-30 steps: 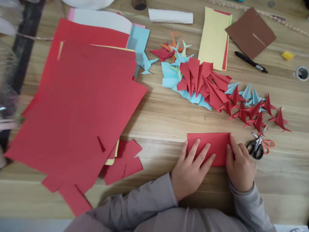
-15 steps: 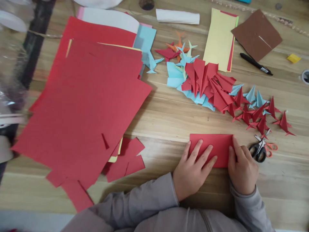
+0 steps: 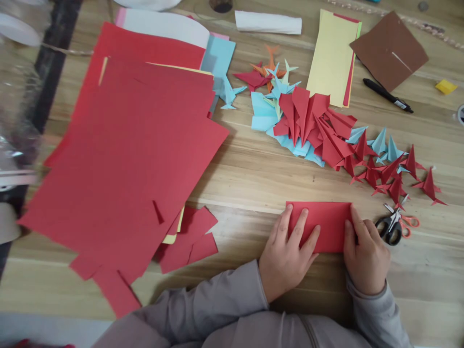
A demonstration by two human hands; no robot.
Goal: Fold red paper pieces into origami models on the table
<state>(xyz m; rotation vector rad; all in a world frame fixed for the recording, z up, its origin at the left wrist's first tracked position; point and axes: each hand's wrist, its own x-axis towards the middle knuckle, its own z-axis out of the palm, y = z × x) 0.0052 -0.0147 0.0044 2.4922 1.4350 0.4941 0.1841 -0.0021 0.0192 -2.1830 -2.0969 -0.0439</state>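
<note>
A red sheet of paper [image 3: 331, 227], a flat rectangle, lies on the table in front of me. My left hand [image 3: 288, 249] rests on its left part with the fingers spread and lying flat. At the right edge, my right hand [image 3: 368, 256] pinches the sheet, its index finger at the top right corner and the thumb lower along the edge; the other fingers are curled. Just right of that hand lie black-handled scissors [image 3: 391, 224] and a pair with orange handles [image 3: 411, 221], partly overlapping.
Large red sheets [image 3: 130, 159] cover the left side, with red offcuts [image 3: 203, 246] beside them. Folded red paper pieces [image 3: 304, 116] and small red paper figures [image 3: 391, 169] spread beyond my hands. Farther back are yellow paper [image 3: 331, 58], a brown square [image 3: 389, 50] and a pen [image 3: 387, 95].
My left hand's fingers have slid slightly left toward the sheet's left edge. The right hand keeps its hold on the right edge. The view has shifted a little.
</note>
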